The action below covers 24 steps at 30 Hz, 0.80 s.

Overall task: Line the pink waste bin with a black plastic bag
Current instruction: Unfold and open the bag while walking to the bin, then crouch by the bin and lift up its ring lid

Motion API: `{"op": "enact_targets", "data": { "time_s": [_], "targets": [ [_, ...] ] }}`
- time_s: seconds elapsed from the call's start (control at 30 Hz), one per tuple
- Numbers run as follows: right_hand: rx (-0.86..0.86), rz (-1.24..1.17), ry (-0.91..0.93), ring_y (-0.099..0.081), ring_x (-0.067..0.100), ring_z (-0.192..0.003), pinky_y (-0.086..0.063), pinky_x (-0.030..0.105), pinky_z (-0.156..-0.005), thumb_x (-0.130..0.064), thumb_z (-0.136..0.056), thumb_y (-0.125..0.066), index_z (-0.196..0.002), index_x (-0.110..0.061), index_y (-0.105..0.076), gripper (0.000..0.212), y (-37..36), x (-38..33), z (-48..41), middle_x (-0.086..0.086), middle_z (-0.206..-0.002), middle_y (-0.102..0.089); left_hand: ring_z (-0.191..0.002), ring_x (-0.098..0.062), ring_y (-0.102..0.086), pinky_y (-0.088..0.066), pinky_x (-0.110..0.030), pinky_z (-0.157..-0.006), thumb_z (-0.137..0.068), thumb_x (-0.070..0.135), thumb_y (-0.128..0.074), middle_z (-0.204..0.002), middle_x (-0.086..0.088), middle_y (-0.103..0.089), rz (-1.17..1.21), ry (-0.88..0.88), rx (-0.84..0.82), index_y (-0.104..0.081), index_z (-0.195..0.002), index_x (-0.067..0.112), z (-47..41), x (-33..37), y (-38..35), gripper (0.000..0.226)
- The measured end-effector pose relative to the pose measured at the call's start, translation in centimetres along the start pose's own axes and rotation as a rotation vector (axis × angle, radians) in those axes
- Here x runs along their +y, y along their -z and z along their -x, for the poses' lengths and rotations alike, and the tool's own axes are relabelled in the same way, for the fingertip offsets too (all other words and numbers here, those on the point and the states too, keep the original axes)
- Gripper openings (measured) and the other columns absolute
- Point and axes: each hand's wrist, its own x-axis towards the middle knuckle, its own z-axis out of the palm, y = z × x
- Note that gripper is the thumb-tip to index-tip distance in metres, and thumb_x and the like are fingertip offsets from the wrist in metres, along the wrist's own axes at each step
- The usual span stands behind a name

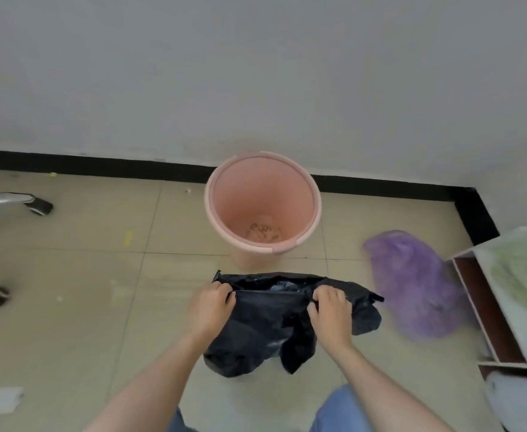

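Note:
The pink waste bin (212, 210) stands upright on the tiled floor against the wall, unlined, with some brown debris at its bottom. In front of it, nearer to me, I hold a black plastic bag (262, 325) in the air. My left hand (210, 307) grips the bag's near rim on the left and my right hand (330, 310) grips it on the right. The rim is stretched taut between them, and the mouth gapes a little toward the bin. The rest of the bag hangs crumpled below my hands.
A filled purple plastic bag (412, 285) lies on the floor to the right of the bin. A low shelf unit (486, 310) stands at the far right. Chair legs with castors (39, 205) are at the left. A black skirting board (100, 166) runs along the wall.

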Motion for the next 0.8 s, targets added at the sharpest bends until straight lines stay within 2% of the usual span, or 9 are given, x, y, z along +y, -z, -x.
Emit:
{"op": "enact_targets", "data": {
  "time_s": [0.1,0.23,0.3,0.37,0.53,0.6,0.67,0.73,0.8],
  "targets": [
    [-0.080,0.083,-0.014,-0.044,0.022,-0.112,-0.034,0.034,-0.091,-0.021,-0.088,-0.050,-0.097,-0.018,-0.050,0.009,-5.0,1.8,-2.7,0.002,-0.113,-0.056,-0.081,-0.031,-0.060,-0.042,-0.035,-0.065,-0.090,0.021,-0.048,-0.082,-0.011,-0.067,-0.115,-0.040,-0.005,-0.065,-0.083,0.007,-2.7,-2.8,-4.1,0.023],
    [-0.210,0.110,0.000,-0.036,0.025,-0.125,-0.033,0.039,-0.099,-0.025,-0.089,-0.048,-0.120,-0.019,-0.048,0.031,-7.7,2.7,-5.6,0.006,-0.130,-0.047,-0.102,-0.023,-0.056,-0.039,-0.033,-0.086,-0.091,0.029,-0.043,-0.103,-0.003,-0.067,-0.283,-0.031,-0.100,-0.062,-0.104,0.018,-4.6,-4.6,-7.0,0.025],
    [-0.189,0.065,0.015,-0.035,0.027,-0.127,-0.034,0.039,-0.101,-0.023,-0.090,-0.047,-0.128,-0.018,-0.044,0.038,-7.3,2.4,-6.4,0.008,-0.136,-0.043,-0.115,-0.022,-0.048,-0.031,-0.036,-0.099,-0.091,0.032,-0.043,-0.114,0.000,-0.063,-0.299,-0.032,-0.119,-0.057,-0.114,0.022,-4.7,-4.6,-7.1,0.029],
    [-0.080,-0.021,0.018,-0.035,0.028,-0.127,-0.035,0.039,-0.101,-0.018,-0.090,-0.046,-0.131,-0.015,-0.042,0.041,-6.1,1.6,-6.4,0.009,-0.137,-0.042,-0.121,-0.022,-0.041,-0.024,-0.040,-0.106,-0.091,0.033,-0.043,-0.122,0.000,-0.058,-0.315,-0.016,-0.080,-0.054,-0.119,0.023,-4.4,-4.1,-6.3,0.032],
    [0.237,-0.112,0.144,-0.038,0.033,-0.124,-0.037,0.042,-0.099,-0.007,-0.084,-0.049,-0.130,-0.010,-0.041,0.046,-2.0,-0.9,-7.7,0.016,-0.135,-0.044,-0.127,-0.029,-0.039,-0.028,-0.045,-0.104,-0.088,0.022,-0.051,-0.136,-0.012,-0.047,-0.206,-0.043,0.150,-0.048,-0.126,0.014,-4.3,-1.5,-3.0,0.039],
    [0.244,-0.057,0.264,-0.034,0.034,-0.130,-0.034,0.044,-0.102,-0.005,-0.081,-0.050,-0.132,-0.014,-0.040,0.052,-0.6,-2.2,-9.1,0.016,-0.140,-0.041,-0.121,-0.041,-0.046,-0.039,-0.052,-0.097,-0.078,0.010,-0.063,-0.131,-0.024,-0.050,-0.153,-0.090,0.269,-0.048,-0.125,0.004,-4.5,-0.4,-2.1,0.050],
    [0.150,0.036,0.384,-0.027,0.032,-0.135,-0.029,0.046,-0.106,-0.005,-0.080,-0.048,-0.132,-0.021,-0.040,0.055,0.0,-3.2,-10.2,0.014,-0.142,-0.039,-0.120,-0.044,-0.047,-0.043,-0.054,-0.093,-0.073,0.007,-0.067,-0.133,-0.028,-0.047,-0.152,-0.139,0.331,-0.044,-0.129,0.002,-4.6,0.4,-1.6,0.060],
    [0.047,0.091,0.422,-0.025,0.030,-0.136,-0.026,0.045,-0.106,-0.007,-0.083,-0.046,-0.131,-0.025,-0.040,0.052,-0.2,-3.7,-10.6,0.011,-0.139,-0.044,-0.134,-0.037,-0.033,-0.037,-0.050,-0.102,-0.081,0.011,-0.058,-0.147,-0.022,-0.031,-0.177,-0.176,0.263,-0.029,-0.139,0.006,-4.6,0.9,-1.4,0.065],
    [0.045,0.117,0.390,-0.027,0.028,-0.134,-0.024,0.045,-0.105,-0.010,-0.086,-0.045,-0.129,-0.024,-0.044,0.045,-0.5,-4.1,-10.3,0.007,-0.135,-0.049,-0.143,-0.028,-0.013,-0.024,-0.046,-0.111,-0.088,0.017,-0.045,-0.155,-0.014,-0.013,-0.198,-0.190,0.156,-0.012,-0.144,0.012,-4.9,0.7,-1.7,0.065]
  ]
}}
